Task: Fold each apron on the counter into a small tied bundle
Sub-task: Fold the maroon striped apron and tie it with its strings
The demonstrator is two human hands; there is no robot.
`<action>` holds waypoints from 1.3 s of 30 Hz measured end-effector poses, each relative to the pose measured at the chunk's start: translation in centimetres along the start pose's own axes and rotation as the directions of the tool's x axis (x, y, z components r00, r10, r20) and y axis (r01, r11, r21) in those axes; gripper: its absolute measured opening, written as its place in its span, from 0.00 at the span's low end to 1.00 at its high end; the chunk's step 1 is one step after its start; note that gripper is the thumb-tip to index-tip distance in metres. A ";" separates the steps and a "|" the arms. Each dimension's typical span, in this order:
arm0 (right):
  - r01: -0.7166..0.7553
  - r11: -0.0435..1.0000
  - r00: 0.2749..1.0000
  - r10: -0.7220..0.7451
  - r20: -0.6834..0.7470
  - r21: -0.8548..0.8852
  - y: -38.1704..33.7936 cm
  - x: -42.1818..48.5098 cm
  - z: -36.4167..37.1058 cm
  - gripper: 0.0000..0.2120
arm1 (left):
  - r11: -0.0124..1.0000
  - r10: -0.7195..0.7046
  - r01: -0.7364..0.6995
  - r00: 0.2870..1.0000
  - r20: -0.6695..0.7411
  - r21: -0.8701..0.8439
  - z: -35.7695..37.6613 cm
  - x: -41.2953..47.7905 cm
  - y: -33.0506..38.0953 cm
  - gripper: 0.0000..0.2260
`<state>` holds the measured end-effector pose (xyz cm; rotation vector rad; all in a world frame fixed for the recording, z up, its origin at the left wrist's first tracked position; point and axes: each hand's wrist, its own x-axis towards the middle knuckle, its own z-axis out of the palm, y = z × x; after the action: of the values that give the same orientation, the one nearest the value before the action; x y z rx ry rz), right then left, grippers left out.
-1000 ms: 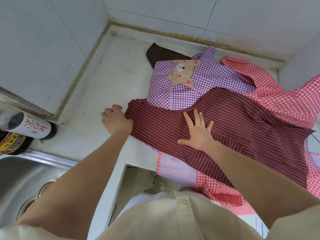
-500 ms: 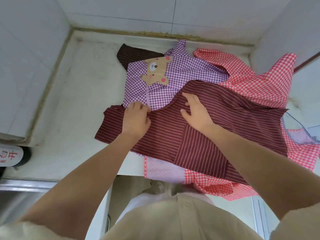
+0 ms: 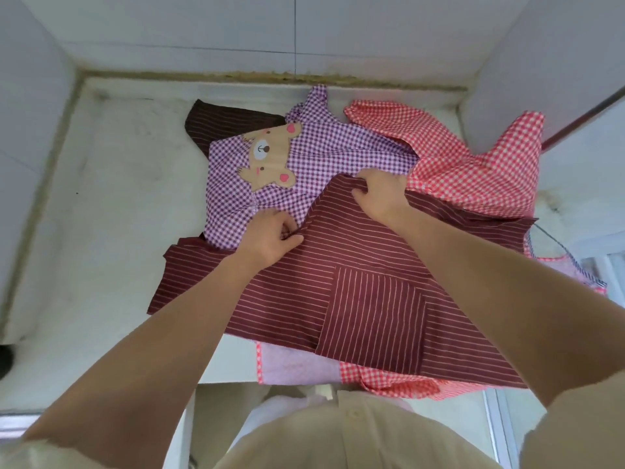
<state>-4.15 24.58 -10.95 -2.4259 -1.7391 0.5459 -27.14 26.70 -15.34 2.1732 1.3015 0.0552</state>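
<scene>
- Maroon pinstriped apron is lying spread on top of the pile at the near edge of the pale stone counter, its lower hem hanging just over the counter's front edge
- Patch pocket, with stripes running upright against the crosswise stripes of the body, is facing up on the near right part of that apron
- Left hand is resting at the apron's upper edge, fingers curled together and pinching a fold of the maroon cloth
- Right hand is gripping the same edge farther back and to the right, fingers curled round a bunched ridge of the fabric, which is rising slightly off the pile
- Purple gingham apron is lying partly under the maroon one, towards the back wall, its bear appliqué showing face up
- Red gingham apron is lying to the right, one part leaning up against the side wall and another part showing below the maroon hem
- Dark brown striped cloth is showing behind the purple apron's far left corner
- Cream shirt of the person is filling the bottom of the view
</scene>
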 end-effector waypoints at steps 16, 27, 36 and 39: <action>0.305 0.952 0.941 -0.305 0.150 0.020 -4.4 0.7 1.7 0.20 | 0.850 -0.290 0.434 0.859 -0.423 0.299 -1.8 -4.9 -3.6 0.15; -0.071 0.929 0.891 -0.106 0.442 0.365 -0.1 -0.3 -2.8 0.20 | 0.959 -0.128 0.139 0.990 -0.061 0.247 2.1 -1.7 2.7 0.28; -0.133 0.861 0.958 -0.016 0.288 0.490 -2.8 3.1 -6.1 0.11 | 0.971 -0.164 0.150 0.985 0.062 0.188 1.0 -1.0 2.5 0.36; -0.055 0.946 0.968 -0.028 0.249 0.319 -3.4 4.4 -6.0 0.12 | 0.982 -0.158 0.151 0.986 0.054 0.115 0.3 -0.3 2.1 0.34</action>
<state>-3.83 30.52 -5.33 -2.2154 -1.5627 1.0894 -25.59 25.57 -14.45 2.1388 1.4635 -0.1493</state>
